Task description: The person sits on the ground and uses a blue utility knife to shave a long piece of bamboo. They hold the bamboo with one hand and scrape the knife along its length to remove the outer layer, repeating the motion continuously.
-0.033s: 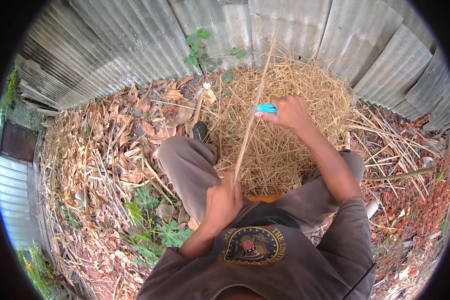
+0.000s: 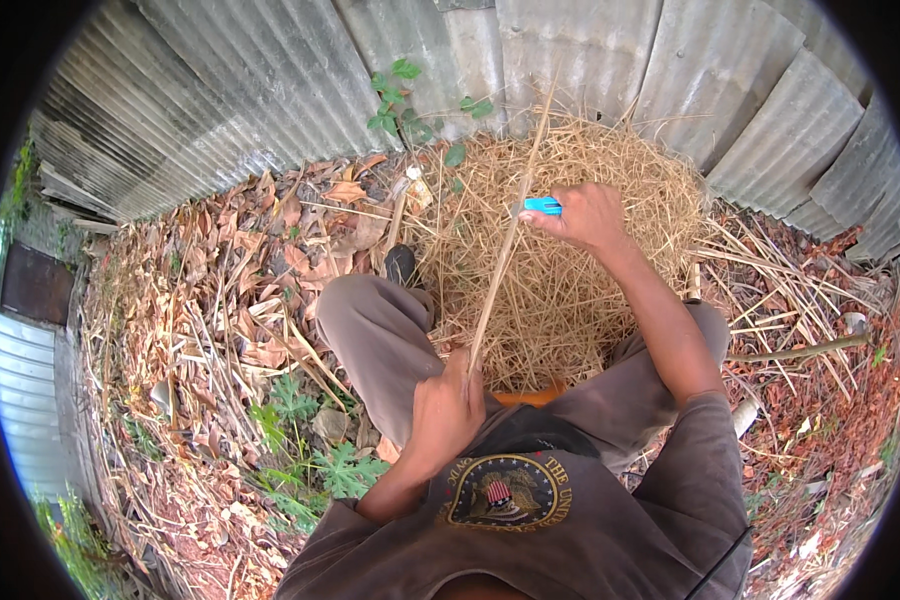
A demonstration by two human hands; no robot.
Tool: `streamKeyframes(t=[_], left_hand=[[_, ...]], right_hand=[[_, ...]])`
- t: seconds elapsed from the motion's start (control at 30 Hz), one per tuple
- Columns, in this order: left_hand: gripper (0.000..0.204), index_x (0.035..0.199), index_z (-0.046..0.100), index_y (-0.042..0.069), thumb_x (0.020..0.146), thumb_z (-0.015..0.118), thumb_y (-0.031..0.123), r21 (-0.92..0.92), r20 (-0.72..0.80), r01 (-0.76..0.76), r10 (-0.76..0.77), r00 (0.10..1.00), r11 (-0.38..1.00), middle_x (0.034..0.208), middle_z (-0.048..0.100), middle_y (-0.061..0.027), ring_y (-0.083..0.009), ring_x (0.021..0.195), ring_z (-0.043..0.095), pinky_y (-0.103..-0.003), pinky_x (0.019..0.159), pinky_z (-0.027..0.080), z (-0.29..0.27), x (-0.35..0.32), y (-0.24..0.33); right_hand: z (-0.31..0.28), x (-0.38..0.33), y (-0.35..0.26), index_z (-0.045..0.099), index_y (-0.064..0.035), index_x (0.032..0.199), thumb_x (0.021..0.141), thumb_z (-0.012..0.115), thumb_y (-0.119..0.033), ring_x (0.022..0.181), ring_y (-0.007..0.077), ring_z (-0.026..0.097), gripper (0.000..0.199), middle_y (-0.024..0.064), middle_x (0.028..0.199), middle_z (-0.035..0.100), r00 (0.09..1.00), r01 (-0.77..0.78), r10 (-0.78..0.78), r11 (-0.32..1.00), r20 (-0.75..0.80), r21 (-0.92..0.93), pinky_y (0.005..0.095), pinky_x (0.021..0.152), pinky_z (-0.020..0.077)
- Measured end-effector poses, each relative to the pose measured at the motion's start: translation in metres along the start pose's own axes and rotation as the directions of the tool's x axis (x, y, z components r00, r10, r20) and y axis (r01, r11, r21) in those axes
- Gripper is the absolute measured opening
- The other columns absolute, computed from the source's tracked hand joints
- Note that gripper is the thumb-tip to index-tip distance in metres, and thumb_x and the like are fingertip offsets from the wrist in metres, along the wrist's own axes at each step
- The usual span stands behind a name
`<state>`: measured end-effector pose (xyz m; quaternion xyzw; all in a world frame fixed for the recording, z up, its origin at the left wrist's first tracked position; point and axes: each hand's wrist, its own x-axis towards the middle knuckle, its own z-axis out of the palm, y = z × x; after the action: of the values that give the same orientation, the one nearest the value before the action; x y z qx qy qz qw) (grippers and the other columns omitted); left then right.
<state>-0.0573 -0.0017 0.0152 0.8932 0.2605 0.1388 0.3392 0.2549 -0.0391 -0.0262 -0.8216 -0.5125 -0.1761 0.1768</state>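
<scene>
Nearest the camera, the left hand [image 2: 448, 405] closes around the lower end of a long pale stick [image 2: 505, 245], just above the lap; its fingers are wrapped tight about the shaft, with the thumb side up. From that grip the stick runs up and away from the body, leaning a little to the right, and its thin tip reaches the foot of the corrugated metal fence [image 2: 590, 70]. So the long axis lies almost along the line of sight, near end in the left hand, far end free.

Farther out, the right hand [image 2: 590, 215] is stretched forward at arm's length, its fingers curled shut on a small blue-handled tool [image 2: 540, 207], probably a knife, though the blade is too small to make out. The tool's tip points left and sits just beside the stick at about its middle; whether it touches cannot be told. The left hand is thus the nearer to the stick's base, the right to its mid-length.

Beyond both lies a heap of dry straw [image 2: 570, 290], with dead leaves [image 2: 240, 290] to the left.
</scene>
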Motion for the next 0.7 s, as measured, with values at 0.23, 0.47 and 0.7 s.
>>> streamKeyframes(t=[0.23,0.47,0.7], left_hand=[[0.010,0.099,0.052,0.002,0.093,0.052,0.011,0.008,0.127,0.080,-0.081,0.989,0.997,0.057,0.055,-0.0212,-0.0422,0.056,0.059,-0.050,0.051,0.045,-0.006,-0.035,0.003],[0.015,0.099,0.059,0.003,0.098,0.048,0.013,-0.292,0.241,0.157,-0.086,0.967,0.943,0.061,0.055,-0.0134,-0.0238,0.053,0.057,-0.036,0.052,0.043,-0.002,-0.071,-0.014],[0.017,0.100,0.057,0.001,0.100,0.047,0.015,-0.320,0.182,0.087,-0.029,0.983,0.943,0.059,0.043,-0.0015,-0.0095,0.055,0.043,-0.028,0.053,0.038,0.008,-0.036,-0.017]], right_hand=[[0.005,0.031,0.055,0.064,-0.0085,0.067,0.081,0.030,-0.084,0.051,0.0244,0.061,0.084,0.0071,0.050,0.055,0.899,-0.398,0.397,0.917,0.186,-0.033,0.0408,0.047,0.0467],[-0.018,0.028,0.111,0.062,-0.0014,0.066,0.081,0.024,-0.086,0.073,0.0322,0.063,0.094,0.0156,0.069,0.063,0.689,-0.723,0.707,0.652,0.163,0.228,0.0457,0.071,0.0489],[-0.028,0.009,0.004,0.057,-0.0068,0.070,0.086,0.063,-0.054,0.040,0.0050,0.028,0.050,-0.0066,0.049,0.031,0.764,-0.601,0.388,0.140,0.515,0.787,0.0234,0.040,0.0234]])
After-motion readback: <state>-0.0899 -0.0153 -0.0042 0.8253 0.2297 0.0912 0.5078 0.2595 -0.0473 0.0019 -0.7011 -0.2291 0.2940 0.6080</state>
